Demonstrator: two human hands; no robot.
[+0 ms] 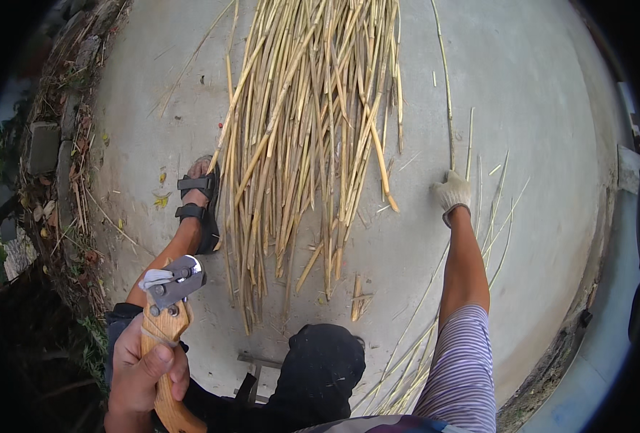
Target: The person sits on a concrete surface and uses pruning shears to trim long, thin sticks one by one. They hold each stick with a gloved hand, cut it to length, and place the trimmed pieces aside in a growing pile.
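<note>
View down from a person's head onto a grey concrete floor. The left hand, bare, is closed around the wooden handles of a pair of shears, thumb laid across the front. The metal head points up and away from the body, a hold that seems meant to leave the cutting end clear of the fingers and the handles ready to squeeze.

The right hand wears a pale knitted glove, likely as protection against rough or splintery cane. It reaches far forward, its fingers apparently curled around the near end of a long stalk running away up the floor; the glove hides how tight the grip is.

Between the two arms lies a large pile of straw-coloured stalks, mostly lengthwise, ragged ends toward the person, probably so the ends are within reach. A sandalled foot stands just beside its left edge. Short pieces lie below the pile, near a dark-clothed knee. Thinner stalks lie apart to the right, partly behind the striped sleeve, seemingly separate from the thicker ones.
</note>
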